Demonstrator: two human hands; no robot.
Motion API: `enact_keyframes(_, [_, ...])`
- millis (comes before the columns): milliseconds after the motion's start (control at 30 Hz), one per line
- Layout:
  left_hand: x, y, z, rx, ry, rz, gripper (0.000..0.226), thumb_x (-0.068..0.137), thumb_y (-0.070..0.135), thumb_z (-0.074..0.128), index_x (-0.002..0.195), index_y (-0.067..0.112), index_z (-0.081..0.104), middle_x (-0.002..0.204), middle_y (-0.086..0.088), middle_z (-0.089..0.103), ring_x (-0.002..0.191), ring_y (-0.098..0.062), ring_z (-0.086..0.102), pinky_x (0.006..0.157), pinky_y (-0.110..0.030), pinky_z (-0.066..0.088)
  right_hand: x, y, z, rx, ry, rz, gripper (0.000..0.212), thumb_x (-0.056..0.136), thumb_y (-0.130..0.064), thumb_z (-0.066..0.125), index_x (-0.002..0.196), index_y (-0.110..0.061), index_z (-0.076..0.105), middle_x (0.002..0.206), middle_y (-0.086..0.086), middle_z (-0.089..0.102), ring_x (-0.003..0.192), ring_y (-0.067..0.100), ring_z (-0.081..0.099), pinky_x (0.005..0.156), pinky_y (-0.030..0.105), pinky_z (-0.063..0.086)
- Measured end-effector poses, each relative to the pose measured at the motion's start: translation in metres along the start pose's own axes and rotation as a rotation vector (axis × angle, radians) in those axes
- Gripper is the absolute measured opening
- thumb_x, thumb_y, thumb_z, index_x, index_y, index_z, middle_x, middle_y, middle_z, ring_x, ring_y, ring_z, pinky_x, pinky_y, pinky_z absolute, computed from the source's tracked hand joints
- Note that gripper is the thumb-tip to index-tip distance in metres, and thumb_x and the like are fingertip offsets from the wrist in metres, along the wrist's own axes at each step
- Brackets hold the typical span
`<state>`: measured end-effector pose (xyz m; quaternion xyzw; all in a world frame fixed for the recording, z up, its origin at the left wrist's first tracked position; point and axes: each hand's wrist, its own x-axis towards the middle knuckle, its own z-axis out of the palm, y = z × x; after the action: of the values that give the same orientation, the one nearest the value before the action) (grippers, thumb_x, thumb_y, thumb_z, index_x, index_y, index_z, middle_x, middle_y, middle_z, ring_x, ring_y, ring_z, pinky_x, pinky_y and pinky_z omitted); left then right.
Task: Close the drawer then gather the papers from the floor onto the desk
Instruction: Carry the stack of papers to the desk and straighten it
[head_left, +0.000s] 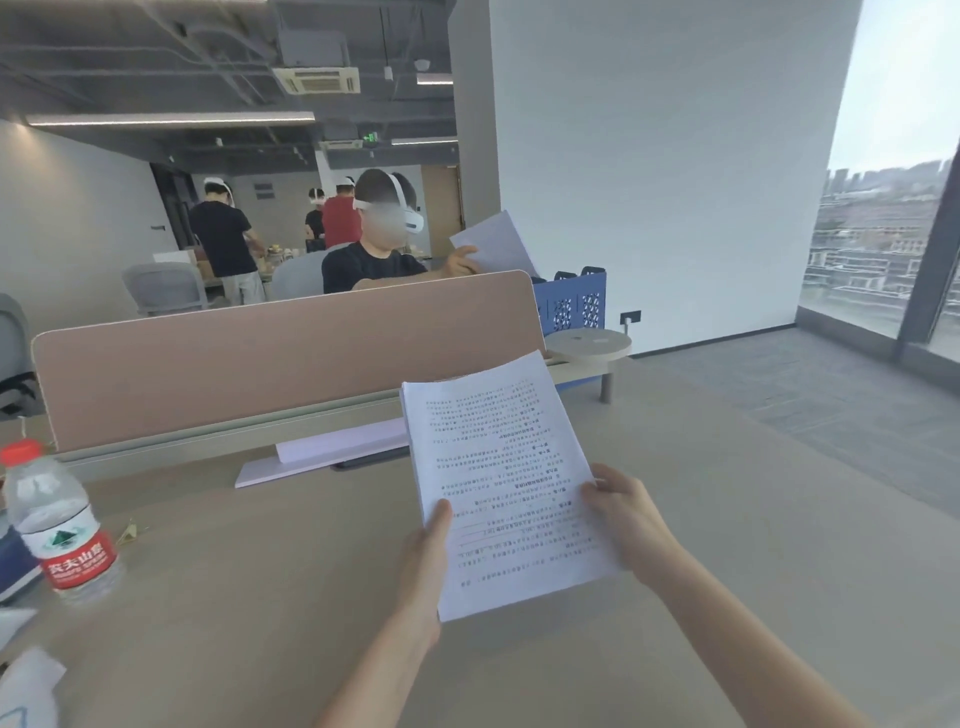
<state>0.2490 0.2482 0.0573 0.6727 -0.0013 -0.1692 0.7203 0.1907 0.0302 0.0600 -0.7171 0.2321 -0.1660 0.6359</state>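
A stack of printed white papers (506, 478) is held up above the beige desk (270, 597), text upside down to me. My left hand (426, 566) grips the stack's lower left edge, thumb on the front. On the stack's right edge, my right hand (626, 514) holds it with fingers curled over the sheet. Another pile of white papers (337, 444) lies flat on the desk behind, at the foot of the pink divider (280, 364). No drawer or floor papers are in view.
A water bottle with a red cap (57, 525) stands at the desk's left edge. Across the divider a person with a headset (384, 244) holds up a sheet. A blue file rack (571, 304) and a round side shelf (587, 345) are at the desk's far right end.
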Motion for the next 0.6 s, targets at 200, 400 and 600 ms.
enact_keyframes(200, [0.008,-0.005,0.056,0.027,0.007,0.108,0.019,0.103,0.033,0.042,0.111,0.023,0.056,0.098,0.01,0.065,0.099,-0.018,0.061,0.086,-0.033,0.043,0.021,0.015,-0.046,0.105,0.088,0.08,0.038,0.093,0.004,0.048,0.105,-0.02,0.076,0.093,0.005,0.08,0.078,0.026,0.077,0.072,0.037,0.062])
enact_keyframes(400, [0.041,-0.015,0.101,0.212,-0.058,0.191,0.016,0.095,0.021,0.043,0.094,0.007,0.051,0.087,-0.005,0.061,0.075,-0.019,0.054,0.067,-0.032,0.041,0.047,0.029,-0.093,0.09,0.153,0.163,0.032,0.093,0.006,0.05,0.095,-0.015,0.073,0.089,0.008,0.077,0.077,0.029,0.073,0.075,0.037,0.059])
enact_keyframes(600, [0.071,-0.017,0.151,0.37,-0.184,0.246,0.043,0.091,0.008,0.048,0.127,0.028,0.036,0.089,-0.016,0.062,0.07,-0.016,0.057,0.062,-0.024,0.044,0.078,0.044,-0.144,0.007,0.223,0.24,0.025,0.09,0.005,0.053,0.092,-0.009,0.073,0.085,0.014,0.075,0.078,0.032,0.073,0.081,0.044,0.06])
